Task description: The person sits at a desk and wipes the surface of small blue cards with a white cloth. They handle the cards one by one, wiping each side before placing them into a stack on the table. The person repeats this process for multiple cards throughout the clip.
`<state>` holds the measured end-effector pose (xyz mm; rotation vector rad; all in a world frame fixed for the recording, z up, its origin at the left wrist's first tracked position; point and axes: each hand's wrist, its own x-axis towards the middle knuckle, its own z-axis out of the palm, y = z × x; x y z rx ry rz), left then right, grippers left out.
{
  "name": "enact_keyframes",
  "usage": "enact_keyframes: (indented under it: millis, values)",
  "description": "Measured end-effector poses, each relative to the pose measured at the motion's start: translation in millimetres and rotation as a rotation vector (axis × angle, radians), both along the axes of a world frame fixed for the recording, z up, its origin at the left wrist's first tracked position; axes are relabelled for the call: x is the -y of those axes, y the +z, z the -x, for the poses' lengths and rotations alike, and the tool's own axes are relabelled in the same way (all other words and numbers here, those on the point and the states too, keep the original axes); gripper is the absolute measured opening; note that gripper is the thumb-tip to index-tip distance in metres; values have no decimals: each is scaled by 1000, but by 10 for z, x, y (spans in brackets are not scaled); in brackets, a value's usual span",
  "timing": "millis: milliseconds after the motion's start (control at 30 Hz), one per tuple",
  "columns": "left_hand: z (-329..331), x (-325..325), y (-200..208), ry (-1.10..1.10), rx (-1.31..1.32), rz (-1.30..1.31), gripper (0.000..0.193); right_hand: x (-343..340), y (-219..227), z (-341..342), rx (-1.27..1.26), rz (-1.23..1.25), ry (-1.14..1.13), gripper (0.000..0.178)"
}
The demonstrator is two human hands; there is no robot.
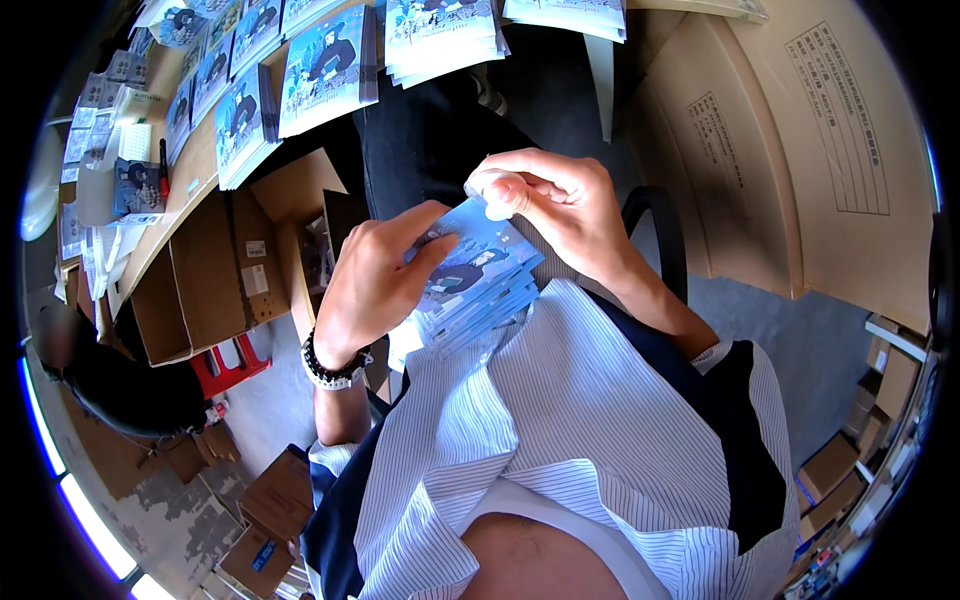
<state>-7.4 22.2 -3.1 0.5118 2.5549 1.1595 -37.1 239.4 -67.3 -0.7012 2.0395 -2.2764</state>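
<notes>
A fanned stack of blue illustrated booklets (478, 272) rests against my striped shirt, tilted in front of my chest. My left hand (372, 275), with a dark beaded bracelet at the wrist, grips the stack along its left side, thumb on the top cover. At the upper corner of that stack, my right hand (568, 205) is closed in a pinch. A small pale, shiny bit shows by its thumb tip; glare hides what it is.
Piles of similar booklets (330, 65) line the table's near edge (190, 215). Open cardboard boxes (225, 260) stand beneath it, near a red stool (235, 365). Large cartons (830, 140) rise on the right. A person in black (130, 375) is at the far left.
</notes>
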Motion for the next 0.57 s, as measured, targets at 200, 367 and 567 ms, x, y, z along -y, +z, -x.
enact_keyframes:
  millis: [200, 367, 567]
  values:
    - [6, 19, -85, -10, 1, 53, 13, 77, 2, 0, 61, 121, -35, 22]
    - [-14, 56, -115, -9, 41, 24, 13, -37, 81, 161, 35, 160, -122, 28]
    - [37, 111, -144, 69, 63, -27, 17, -60, -6, 160, 110, -15, 43, 31]
